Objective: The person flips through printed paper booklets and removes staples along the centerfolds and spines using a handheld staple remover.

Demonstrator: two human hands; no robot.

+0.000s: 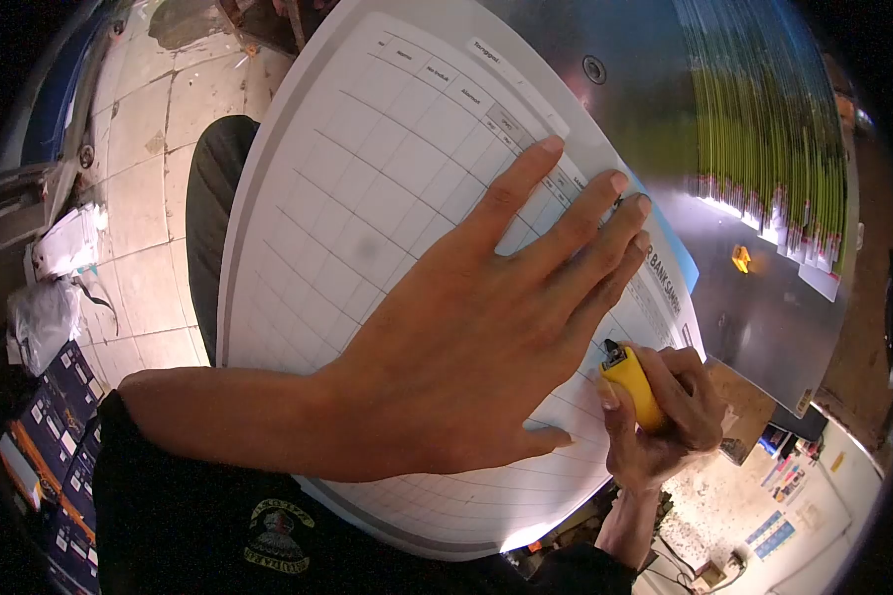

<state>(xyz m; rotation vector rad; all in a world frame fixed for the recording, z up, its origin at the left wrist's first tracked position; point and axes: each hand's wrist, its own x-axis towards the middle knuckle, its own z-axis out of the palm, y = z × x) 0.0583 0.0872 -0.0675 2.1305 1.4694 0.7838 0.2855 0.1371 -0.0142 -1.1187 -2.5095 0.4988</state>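
Note:
A large white printed sheet (308, 248) with a ruled grid and column headings fills the middle of the view. Flat on it lies my left hand (476, 307), fingers spread over the heading row and thumb stretched out to the lower right. My right hand (675, 407) is closed around a yellow lighter (633, 385), judging by its metal and black top end. That end is just above or against the sheet near its right edge; I cannot tell whether it touches. The right fingers cover much of the yellow body.
A shiny metal surface (615, 89) lies beyond the sheet, bearing a stack of thin green-edged sheets (764, 149) and a small yellow piece (741, 260). Dark boxes (64, 446) and a plastic bag (45, 322) lie at left on the tiled floor (144, 218).

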